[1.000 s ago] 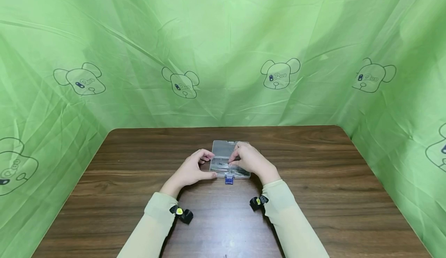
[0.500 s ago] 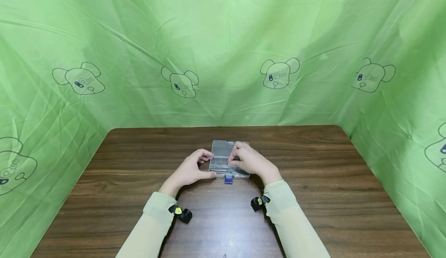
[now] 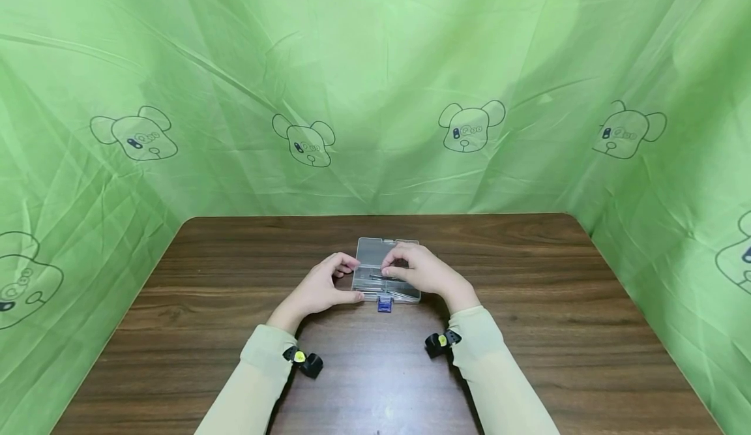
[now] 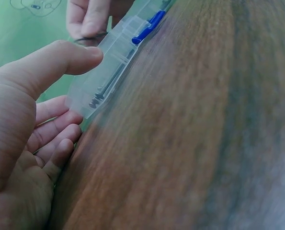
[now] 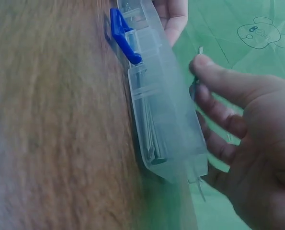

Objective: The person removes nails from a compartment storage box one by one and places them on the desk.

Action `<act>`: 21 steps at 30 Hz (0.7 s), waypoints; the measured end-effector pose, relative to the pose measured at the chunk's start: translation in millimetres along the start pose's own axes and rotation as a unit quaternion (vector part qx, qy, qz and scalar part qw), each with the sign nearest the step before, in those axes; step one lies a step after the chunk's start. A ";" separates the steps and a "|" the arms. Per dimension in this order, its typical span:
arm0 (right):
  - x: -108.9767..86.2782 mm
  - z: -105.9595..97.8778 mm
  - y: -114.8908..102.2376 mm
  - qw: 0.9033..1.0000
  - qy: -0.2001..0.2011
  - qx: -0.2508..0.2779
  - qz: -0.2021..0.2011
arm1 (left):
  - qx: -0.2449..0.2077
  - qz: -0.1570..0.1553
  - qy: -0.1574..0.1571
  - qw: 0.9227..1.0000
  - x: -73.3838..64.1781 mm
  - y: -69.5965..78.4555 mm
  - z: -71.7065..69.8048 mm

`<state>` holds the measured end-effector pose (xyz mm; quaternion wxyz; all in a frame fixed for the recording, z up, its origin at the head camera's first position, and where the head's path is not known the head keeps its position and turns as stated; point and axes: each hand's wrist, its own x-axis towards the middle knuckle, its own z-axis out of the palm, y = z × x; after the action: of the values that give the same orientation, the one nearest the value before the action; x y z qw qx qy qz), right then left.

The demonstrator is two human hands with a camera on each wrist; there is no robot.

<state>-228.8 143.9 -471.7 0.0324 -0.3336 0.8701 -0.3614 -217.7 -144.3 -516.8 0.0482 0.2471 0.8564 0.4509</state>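
Observation:
A clear plastic compartment box (image 3: 371, 251) lies on the table with its lid folded back, a blue latch (image 3: 384, 304) at its front. Thin nail-like metal pins (image 5: 151, 129) lie in its front compartments. My left hand (image 3: 319, 289) holds the box's left end, the thumb at the front corner and the fingers along the side. Over the middle of the box, my right hand (image 3: 427, 272) pinches a thin metal pin (image 5: 200, 50) between thumb and forefinger. Its other fingers are bent close behind the box wall in the right wrist view.
The brown wood-grain table (image 3: 205, 317) spreads around the box. Green cloth (image 3: 381, 96) with mouse-head drawings hangs behind and at both sides. Black wrist cameras (image 3: 305, 362) sit at both cuffs.
My right hand has shifted slightly toward me, its fingertips a little to the left, and a dark pin now shows at them. The left hand and box stay nearly still.

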 end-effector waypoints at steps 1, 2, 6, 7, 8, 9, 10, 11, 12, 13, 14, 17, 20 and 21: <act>0.6 0.3 0.1 1.000 0.005 0.009 -0.004 | 0.000 0.000 0.000 1.000 -0.1 0.1 0.0; 1.2 0.7 0.0 1.000 0.009 0.017 -0.008 | 0.001 -0.001 0.000 1.000 0.0 -0.2 0.0; 3.1 2.2 -1.8 0.998 0.032 0.043 -0.019 | -0.001 -0.002 -0.001 1.000 0.3 -0.3 -0.2; 3.1 1.9 -3.4 0.998 0.036 0.046 -0.016 | -0.003 0.000 -0.002 1.000 0.3 -0.4 -0.1; 2.9 1.5 -4.5 0.998 0.039 0.050 -0.014 | -0.004 0.000 -0.002 1.000 0.2 -0.9 0.0; 2.6 0.9 -5.1 0.998 0.042 0.054 -0.011 | -0.005 0.000 -0.002 1.000 0.0 -0.9 0.0; 2.1 0.0 -6.0 0.997 0.044 0.058 -0.006 | -0.004 0.000 -0.001 1.000 0.0 -1.1 0.1; 1.6 -0.9 -6.8 0.997 0.046 0.063 -0.001 | -0.005 0.001 -0.001 1.000 -0.2 -1.1 0.2; 1.1 -2.0 -7.6 0.997 0.047 0.068 0.004 | -0.005 0.001 0.000 1.000 -0.3 -0.9 0.3; 0.5 -3.2 -7.9 0.996 0.048 0.074 0.008 | -0.005 0.001 0.000 1.000 -0.4 -1.0 0.3; 0.0 -4.1 -8.0 0.996 0.050 0.080 0.010 | -0.004 -0.001 0.000 1.000 -0.5 -0.7 0.2; -1.1 -6.2 -9.4 0.994 0.057 0.096 0.010 | -0.004 -0.001 -0.002 1.000 -0.5 0.8 -0.1; -2.4 -8.1 -11.2 0.992 0.065 0.106 0.015 | -0.007 0.000 -0.002 1.000 -0.3 1.5 -0.8; -3.1 -8.7 -11.5 0.992 0.068 0.108 0.017 | -0.008 0.002 -0.002 1.000 -0.3 1.7 -1.1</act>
<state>-222.6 145.1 -458.3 0.0155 -0.2877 0.8320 -0.4742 -217.1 -144.5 -514.8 0.0513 0.2492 0.8520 0.4576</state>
